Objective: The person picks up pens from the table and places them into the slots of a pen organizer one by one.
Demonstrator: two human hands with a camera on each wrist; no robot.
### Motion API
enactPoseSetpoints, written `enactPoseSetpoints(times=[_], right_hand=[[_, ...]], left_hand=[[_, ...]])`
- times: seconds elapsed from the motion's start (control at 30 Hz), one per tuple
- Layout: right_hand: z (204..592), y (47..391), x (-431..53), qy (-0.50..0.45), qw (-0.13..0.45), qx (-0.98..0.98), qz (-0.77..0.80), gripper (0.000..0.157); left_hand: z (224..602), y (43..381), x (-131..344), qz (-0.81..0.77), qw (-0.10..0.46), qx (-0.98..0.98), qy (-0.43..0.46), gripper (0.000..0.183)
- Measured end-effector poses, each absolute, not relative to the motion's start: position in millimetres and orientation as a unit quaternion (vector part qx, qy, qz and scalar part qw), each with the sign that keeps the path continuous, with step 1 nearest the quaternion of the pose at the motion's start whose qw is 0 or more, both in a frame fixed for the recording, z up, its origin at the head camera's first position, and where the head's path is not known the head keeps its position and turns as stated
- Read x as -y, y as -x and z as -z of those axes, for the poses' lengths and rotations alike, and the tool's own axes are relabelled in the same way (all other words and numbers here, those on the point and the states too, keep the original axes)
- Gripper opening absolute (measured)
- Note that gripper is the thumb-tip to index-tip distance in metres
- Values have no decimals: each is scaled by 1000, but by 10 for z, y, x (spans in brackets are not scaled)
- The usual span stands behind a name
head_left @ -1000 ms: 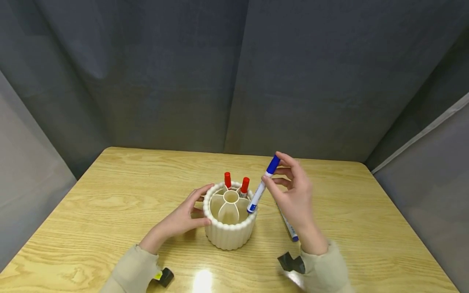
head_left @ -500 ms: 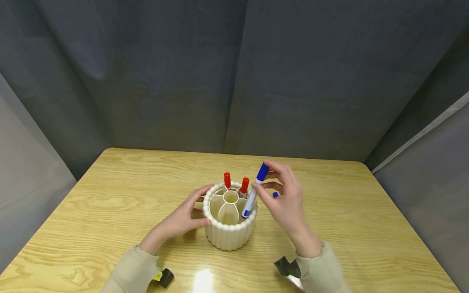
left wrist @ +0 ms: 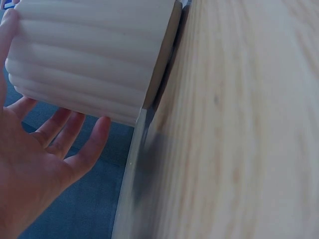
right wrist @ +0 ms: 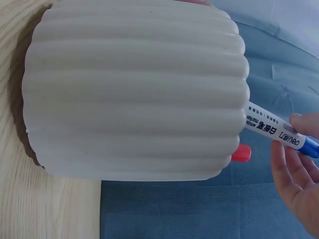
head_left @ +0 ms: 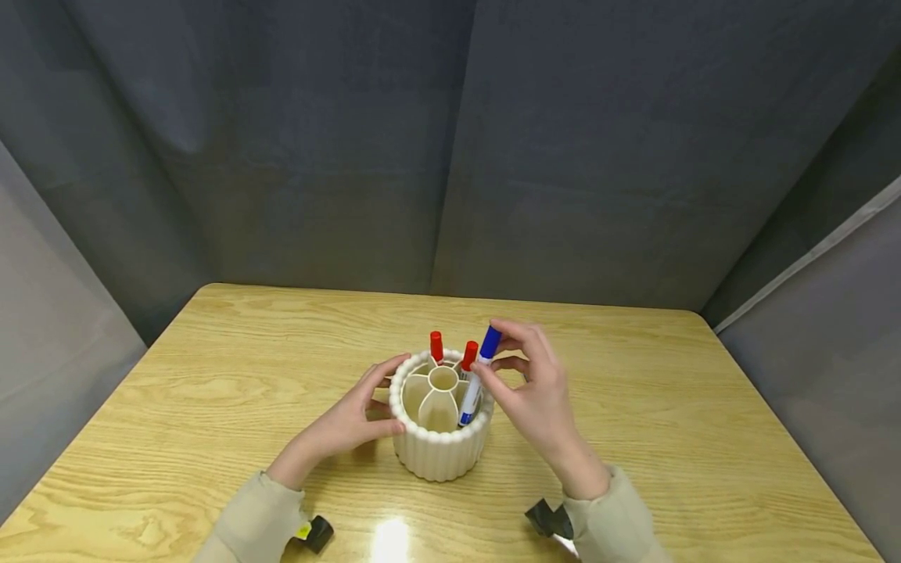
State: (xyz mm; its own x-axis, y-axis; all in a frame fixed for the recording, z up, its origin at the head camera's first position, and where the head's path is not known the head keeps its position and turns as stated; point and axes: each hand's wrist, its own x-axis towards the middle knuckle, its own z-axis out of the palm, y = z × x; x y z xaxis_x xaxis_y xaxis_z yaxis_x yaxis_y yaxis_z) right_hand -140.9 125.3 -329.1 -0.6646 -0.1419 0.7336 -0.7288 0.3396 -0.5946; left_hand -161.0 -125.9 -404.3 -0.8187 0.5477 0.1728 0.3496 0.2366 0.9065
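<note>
A cream ribbed pen holder [head_left: 439, 457] with a beaded rim and petal-shaped compartments stands upright on the table. My left hand [head_left: 352, 418] holds its left side, thumb at the front and fingers towards the back; in the left wrist view the fingertips [left wrist: 102, 124] touch the ribbed wall. Between thumb and fingers, my right hand [head_left: 538, 399] pinches a blue-capped whiteboard marker [head_left: 471, 397] near its cap. The marker leans, its lower end inside a right-hand compartment. Two red-capped markers, one at the back [head_left: 436, 346] and one at back right [head_left: 469, 356], stand in the holder.
The wooden table [head_left: 211, 375] reaches back to a dark grey curtain [head_left: 338, 156]. A dark wrist-worn device [head_left: 549, 518] sits by the right sleeve, another [head_left: 318, 533] by the left.
My right hand has moved left and down, bringing the blue-capped marker's lower end into the holder. The other blue-capped marker on the table is now hidden. My left hand stays still.
</note>
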Motion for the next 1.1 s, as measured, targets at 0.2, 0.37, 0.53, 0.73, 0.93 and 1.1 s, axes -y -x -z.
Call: enactPoseSetpoints(times=[0.2, 0.37, 0.53, 0.73, 0.93, 1.1], right_hand=[[3318, 1411, -1249, -288, 292, 764, -498, 54], [3358, 1405, -1239, -301, 297, 763, -489, 54], [3408, 1406, -1222, -315, 304, 757, -486, 52], [3473, 1399, -1210, -318, 297, 762, -479, 51], [3521, 1397, -1199, -316, 290, 771, -471, 50], [3537, 1386, -1200, -314, 281, 777, -468, 47]], left_hand=[[3851, 1516, 1240, -547, 96, -780, -288, 84], [3815, 1497, 1232, -548, 98, -780, -287, 85], [3828, 1502, 1231, -551, 97, -777, -287, 85], [3832, 1500, 1235, -549, 98, -779, -286, 85], [3825, 1497, 1234, -547, 100, -781, -286, 85], [3826, 1501, 1234, -547, 100, -780, -287, 85]])
